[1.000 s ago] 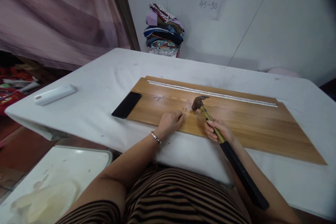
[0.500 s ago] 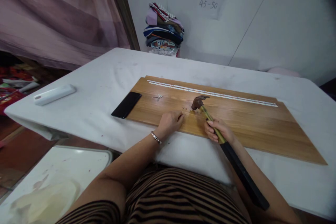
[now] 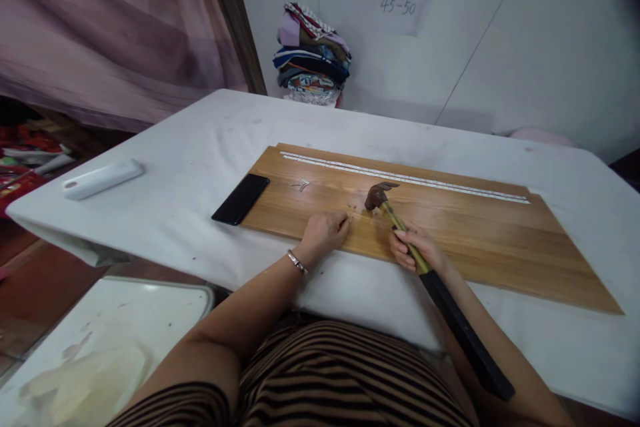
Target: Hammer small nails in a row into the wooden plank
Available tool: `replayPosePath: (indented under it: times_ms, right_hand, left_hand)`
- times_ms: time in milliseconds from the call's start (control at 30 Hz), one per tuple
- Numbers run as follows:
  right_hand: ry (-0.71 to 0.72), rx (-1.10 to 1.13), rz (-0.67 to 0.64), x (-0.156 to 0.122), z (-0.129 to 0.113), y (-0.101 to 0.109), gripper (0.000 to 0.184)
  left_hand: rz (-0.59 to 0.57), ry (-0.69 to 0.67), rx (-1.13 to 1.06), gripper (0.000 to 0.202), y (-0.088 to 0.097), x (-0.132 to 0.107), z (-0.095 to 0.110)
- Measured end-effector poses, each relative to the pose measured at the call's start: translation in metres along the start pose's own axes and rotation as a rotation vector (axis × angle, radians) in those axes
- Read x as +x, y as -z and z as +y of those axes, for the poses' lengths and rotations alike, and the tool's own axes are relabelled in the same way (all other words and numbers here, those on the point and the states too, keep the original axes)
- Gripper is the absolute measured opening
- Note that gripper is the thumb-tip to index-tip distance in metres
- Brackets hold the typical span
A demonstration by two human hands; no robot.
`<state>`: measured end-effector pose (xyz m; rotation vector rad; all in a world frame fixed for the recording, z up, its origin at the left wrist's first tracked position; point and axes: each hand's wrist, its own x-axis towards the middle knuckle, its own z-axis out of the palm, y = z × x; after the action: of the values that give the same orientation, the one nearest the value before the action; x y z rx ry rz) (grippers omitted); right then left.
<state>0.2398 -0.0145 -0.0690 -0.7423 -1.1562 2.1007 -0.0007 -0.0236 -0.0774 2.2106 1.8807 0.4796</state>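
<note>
My right hand is wrapped round the yellow part of the handle of a claw hammer. The hammer's rusty brown head rests on or just over a wooden board, its black grip end slanting back along my right forearm. My left hand lies closed at the board's near edge, left of the hammer head; whatever its curled fingers hold, if anything, is hidden. A few tiny dark marks or bits show just beyond its fingertips. Farther left on the board is a small pile of nails.
A black phone lies across the board's left end. Two pale strips run along its far side. The white-covered table also bears a white oblong object. Folded clothes are stacked behind, and a white stool stands lower left.
</note>
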Motion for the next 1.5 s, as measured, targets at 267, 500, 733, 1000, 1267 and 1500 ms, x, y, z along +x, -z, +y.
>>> replayPosePath:
  times_ms: [267, 500, 733, 1000, 1267, 1500]
  right_hand:
    - [-0.001, -0.011, 0.006, -0.0006, -0.0005, 0.0004, 0.036]
    - [-0.001, -0.009, 0.02, -0.0004, -0.003, -0.0027, 0.032]
    - [-0.01, 0.004, 0.019, -0.001, -0.0031, -0.0029, 0.037]
    - [-0.006, 0.0, 0.018, -0.0008, -0.0027, -0.0022, 0.039]
    - [-0.009, 0.007, 0.034, -0.0018, -0.0035, -0.0042, 0.041]
    - [0.004, 0.0, 0.019, -0.0016, -0.0028, -0.0034, 0.038]
  left_hand:
    - [-0.002, -0.013, -0.016, 0.033, -0.0011, 0.0, -0.0011]
    - [0.0, -0.007, -0.009, 0.031, -0.0002, 0.0, -0.0003]
    - [-0.009, -0.005, 0.007, 0.032, -0.0002, -0.0002, -0.0001]
    - [-0.004, -0.009, 0.006, 0.032, 0.0006, 0.0002, 0.0001]
    - [0.001, -0.002, -0.007, 0.031, -0.0008, 0.0, 0.0003]
    - [0.007, -0.016, -0.002, 0.031, -0.0015, 0.0003, -0.0007]
